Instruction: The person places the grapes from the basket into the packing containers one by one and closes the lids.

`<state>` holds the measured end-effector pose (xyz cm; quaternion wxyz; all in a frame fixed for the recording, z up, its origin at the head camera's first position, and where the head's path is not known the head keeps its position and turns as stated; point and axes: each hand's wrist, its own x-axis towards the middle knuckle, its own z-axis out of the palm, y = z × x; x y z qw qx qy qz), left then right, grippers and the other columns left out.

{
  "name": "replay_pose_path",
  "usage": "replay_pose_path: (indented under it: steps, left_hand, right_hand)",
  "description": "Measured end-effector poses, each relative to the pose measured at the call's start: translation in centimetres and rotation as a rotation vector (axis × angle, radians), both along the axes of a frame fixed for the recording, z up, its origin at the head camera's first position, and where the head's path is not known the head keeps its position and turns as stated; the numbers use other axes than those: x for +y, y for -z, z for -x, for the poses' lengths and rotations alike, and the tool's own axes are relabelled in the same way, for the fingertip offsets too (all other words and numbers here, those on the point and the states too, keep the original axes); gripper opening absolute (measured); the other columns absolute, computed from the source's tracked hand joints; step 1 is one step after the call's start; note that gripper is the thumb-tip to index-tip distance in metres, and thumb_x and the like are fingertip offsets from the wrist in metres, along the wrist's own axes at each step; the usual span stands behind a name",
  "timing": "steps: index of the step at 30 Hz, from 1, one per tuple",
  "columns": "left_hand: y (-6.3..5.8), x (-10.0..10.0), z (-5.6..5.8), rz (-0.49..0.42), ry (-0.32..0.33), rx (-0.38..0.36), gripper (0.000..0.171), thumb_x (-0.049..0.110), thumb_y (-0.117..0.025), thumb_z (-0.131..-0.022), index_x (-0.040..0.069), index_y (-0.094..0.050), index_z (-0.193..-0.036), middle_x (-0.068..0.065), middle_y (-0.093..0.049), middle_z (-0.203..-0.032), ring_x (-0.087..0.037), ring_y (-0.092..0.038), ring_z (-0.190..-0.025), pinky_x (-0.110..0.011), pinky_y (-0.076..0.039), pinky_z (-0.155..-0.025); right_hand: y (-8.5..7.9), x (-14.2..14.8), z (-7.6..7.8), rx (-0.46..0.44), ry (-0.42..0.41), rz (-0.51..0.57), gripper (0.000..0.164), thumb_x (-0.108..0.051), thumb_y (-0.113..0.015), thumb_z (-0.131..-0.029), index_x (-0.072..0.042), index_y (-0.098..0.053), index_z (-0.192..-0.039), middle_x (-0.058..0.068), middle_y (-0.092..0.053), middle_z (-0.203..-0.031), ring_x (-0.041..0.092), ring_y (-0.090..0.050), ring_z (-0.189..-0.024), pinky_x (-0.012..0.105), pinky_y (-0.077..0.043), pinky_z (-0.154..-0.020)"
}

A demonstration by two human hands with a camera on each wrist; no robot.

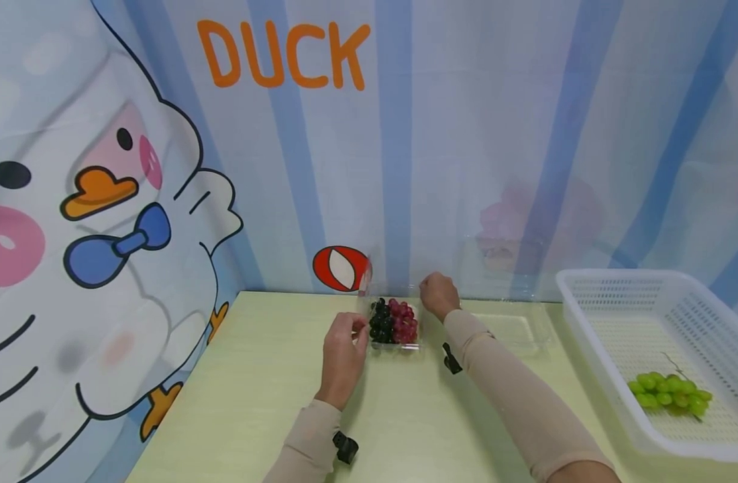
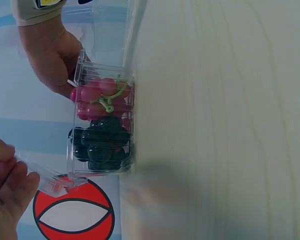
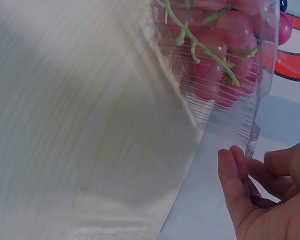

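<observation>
A clear plastic box (image 1: 396, 347) stands near the back of the table, its clear lid (image 2: 52, 182) raised. Inside, dark grapes (image 1: 380, 323) lie on the left and red grapes (image 1: 404, 322) on the right. At the box's left side, my left hand (image 1: 345, 349) pinches the lid's edge between thumb and fingers, as the left wrist view shows. My right hand (image 1: 439, 295) is at the far right corner; in the right wrist view its fingertips (image 3: 229, 160) pinch the box's rim beside the red grapes.
A second clear box (image 1: 514, 329) stands open behind my right forearm, against the striped backdrop. At the right, a white slotted basket (image 1: 598, 355) contains a bunch of green grapes (image 1: 671, 392). The backdrop (image 1: 465, 134) rises right behind the table's back edge.
</observation>
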<state>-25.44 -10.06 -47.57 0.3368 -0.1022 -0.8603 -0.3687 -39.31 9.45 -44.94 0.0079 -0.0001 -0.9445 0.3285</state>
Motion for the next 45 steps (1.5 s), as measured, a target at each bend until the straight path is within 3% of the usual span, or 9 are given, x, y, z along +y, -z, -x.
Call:
replay_pose_path:
  steps: [3, 4, 14, 18, 23, 32, 36, 40, 45]
  left_hand:
    - [0.2, 0.1, 0.0, 0.033, 0.003, 0.004, 0.014, 0.000, -0.075, -0.090, 0.005, -0.067, -0.100, -0.005, -0.063, -0.095, -0.016, -0.066, -0.086, -0.029, -0.060, -0.078]
    - [0.2, 0.2, 0.0, 0.041, 0.006, 0.007, 0.014, 0.000, -0.075, -0.090, 0.006, -0.067, -0.100, -0.005, -0.063, -0.095, -0.016, -0.065, -0.086, -0.029, -0.060, -0.078]
    - [0.7, 0.7, 0.0, 0.114, 0.007, -0.019, 0.011, 0.006, -0.078, -0.090, 0.010, -0.070, -0.096, -0.001, -0.063, -0.093, -0.014, -0.063, -0.087, -0.030, -0.058, -0.078]
    - [0.8, 0.9, -0.1, 0.140, -0.006, -0.053, 0.010, 0.010, -0.078, -0.090, 0.012, -0.071, -0.095, 0.000, -0.063, -0.093, -0.014, -0.062, -0.087, -0.029, -0.057, -0.079]
    - [0.8, 1.0, -0.1, 0.174, -0.017, -0.069, 0.009, 0.011, -0.080, -0.088, 0.014, -0.072, -0.093, 0.001, -0.063, -0.093, -0.013, -0.061, -0.088, -0.028, -0.057, -0.079]
    - [1.1, 1.0, 0.0, 0.237, -0.021, -0.092, 0.009, 0.016, -0.080, -0.089, 0.016, -0.071, -0.092, 0.003, -0.065, -0.092, -0.014, -0.062, -0.089, -0.030, -0.057, -0.079]
    - [1.2, 0.9, 0.0, 0.254, -0.012, -0.090, 0.011, 0.018, -0.081, -0.088, 0.016, -0.071, -0.092, 0.003, -0.067, -0.091, -0.014, -0.063, -0.087, -0.031, -0.057, -0.076]
    - [1.2, 0.9, 0.0, 0.259, -0.012, -0.099, 0.011, 0.019, -0.080, -0.089, 0.015, -0.071, -0.095, 0.003, -0.069, -0.093, -0.013, -0.064, -0.087, -0.030, -0.057, -0.076]
    - [1.1, 0.9, 0.3, 0.268, -0.025, -0.097, 0.022, 0.019, -0.079, -0.090, 0.011, -0.069, -0.108, 0.001, -0.068, -0.089, -0.012, -0.063, -0.081, -0.029, -0.057, -0.071]
  right_hand:
    - [0.0, 0.0, 0.1, -0.006, 0.008, 0.018, 0.047, -0.022, -0.045, -0.108, -0.008, -0.047, -0.063, 0.005, -0.045, -0.062, 0.021, -0.047, -0.061, 0.034, -0.041, -0.058]
    - [0.0, 0.0, 0.0, -0.002, 0.010, 0.024, 0.048, -0.024, -0.045, -0.108, -0.010, -0.045, -0.062, 0.004, -0.044, -0.062, 0.021, -0.046, -0.061, 0.034, -0.040, -0.058]
    - [-0.5, 0.3, -0.3, -0.032, 0.009, 0.101, 0.056, -0.037, -0.035, -0.110, -0.008, -0.058, -0.069, 0.008, -0.063, -0.065, 0.021, -0.060, -0.061, 0.034, -0.047, -0.061]
    - [-0.6, 0.4, -0.3, -0.069, 0.016, 0.137, 0.061, -0.043, -0.030, -0.110, -0.002, -0.065, -0.082, 0.013, -0.070, -0.075, 0.024, -0.069, -0.068, 0.040, -0.053, -0.073]
    - [-0.5, 0.5, -0.1, -0.110, 0.028, 0.170, 0.071, -0.051, -0.022, -0.109, 0.003, -0.067, -0.099, 0.016, -0.072, -0.085, 0.028, -0.072, -0.077, 0.044, -0.053, -0.084]
    - [-0.9, 0.5, -0.3, -0.119, 0.026, 0.199, 0.080, -0.058, -0.019, -0.107, 0.005, -0.068, -0.098, 0.015, -0.071, -0.080, 0.030, -0.072, -0.076, 0.046, -0.053, -0.087]
    - [-1.1, 0.6, -0.3, -0.124, 0.019, 0.211, 0.072, -0.053, -0.025, -0.109, 0.005, -0.067, -0.096, 0.016, -0.071, -0.081, 0.034, -0.074, -0.083, 0.046, -0.055, -0.089]
    - [-1.1, 0.6, -0.4, -0.117, 0.021, 0.226, 0.056, -0.040, -0.033, -0.109, 0.001, -0.063, -0.085, 0.014, -0.070, -0.081, 0.033, -0.074, -0.085, 0.043, -0.058, -0.081]
    - [-1.1, 0.7, -0.3, -0.122, -0.005, 0.228, 0.042, -0.023, -0.038, -0.107, -0.003, -0.059, -0.076, 0.012, -0.068, -0.079, 0.031, -0.072, -0.083, 0.044, -0.060, -0.079]
